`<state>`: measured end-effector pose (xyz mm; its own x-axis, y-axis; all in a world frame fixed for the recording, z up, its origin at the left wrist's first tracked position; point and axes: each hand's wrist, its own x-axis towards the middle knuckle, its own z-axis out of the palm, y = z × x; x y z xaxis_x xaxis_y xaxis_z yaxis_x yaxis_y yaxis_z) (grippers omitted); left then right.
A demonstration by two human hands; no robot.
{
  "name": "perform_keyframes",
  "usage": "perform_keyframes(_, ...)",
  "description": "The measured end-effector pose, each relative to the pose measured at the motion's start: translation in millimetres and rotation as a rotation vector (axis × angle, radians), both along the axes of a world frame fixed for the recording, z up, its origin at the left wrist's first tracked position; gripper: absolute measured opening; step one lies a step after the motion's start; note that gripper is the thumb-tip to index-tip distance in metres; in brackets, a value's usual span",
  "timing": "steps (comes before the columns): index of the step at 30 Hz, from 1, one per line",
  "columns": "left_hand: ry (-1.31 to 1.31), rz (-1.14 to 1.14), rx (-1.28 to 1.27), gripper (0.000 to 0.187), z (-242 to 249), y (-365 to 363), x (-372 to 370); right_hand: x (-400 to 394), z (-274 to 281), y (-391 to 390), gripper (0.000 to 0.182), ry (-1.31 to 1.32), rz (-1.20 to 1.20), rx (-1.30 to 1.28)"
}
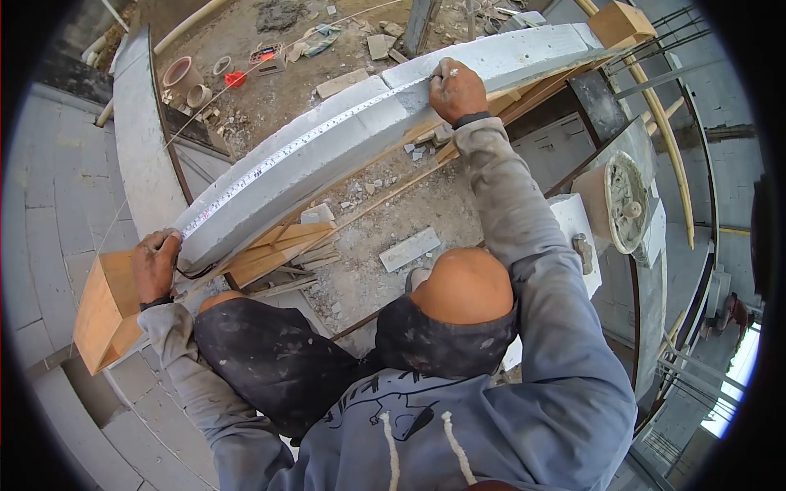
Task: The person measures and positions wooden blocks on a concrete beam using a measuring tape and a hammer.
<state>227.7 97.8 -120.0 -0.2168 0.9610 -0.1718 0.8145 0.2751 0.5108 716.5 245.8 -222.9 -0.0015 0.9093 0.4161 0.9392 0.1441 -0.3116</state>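
Note:
A white measuring tape (282,153) with dark markings is stretched along the top of a curved row of pale grey blocks (311,168). At the row's left end, my left hand (155,266) is closed on the tape, with a thin dark strap or cord beside it. My right hand (457,92) pinches the other visible end further along the row, knuckles up, resting on the blocks. A small light bit shows between its fingers, too small to name. The tape's case cannot be made out; it may be hidden in a hand.
Wooden boxes stand at the row's left end (110,311) and right end (622,26). A bucket (602,200) of grey mortar sits at right. Rubble and a loose block (409,250) lie on the ground below. Flower pots (182,75), a red item (235,78) and bamboo poles (663,143) are around.

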Motion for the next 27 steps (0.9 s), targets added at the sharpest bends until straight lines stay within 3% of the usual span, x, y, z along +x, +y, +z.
perform_keyframes(5, -0.042, 0.034, -0.007, 0.035, -7, -3, -4, 3, 10, -12, 0.017, -0.005, 0.000, -0.117)
perform_keyframes(9, -0.042, 0.003, -0.061, 0.034, -7, -9, 3, 12, -2, -28, 0.010, 0.030, 0.024, 0.034)
perform_keyframes(16, -0.002, -0.018, 0.006, 0.034, -4, 3, -4, -5, 6, 6, 0.018, -0.064, -0.029, -0.065)
perform_keyframes(20, -0.009, 0.001, 0.017, 0.034, -16, 0, -8, 0, 6, -7, 0.010, 0.030, -0.015, -0.049)
perform_keyframes(27, -0.045, 0.021, 0.015, 0.034, -24, -8, -6, 1, 17, -28, 0.013, -0.070, 0.002, -0.068)
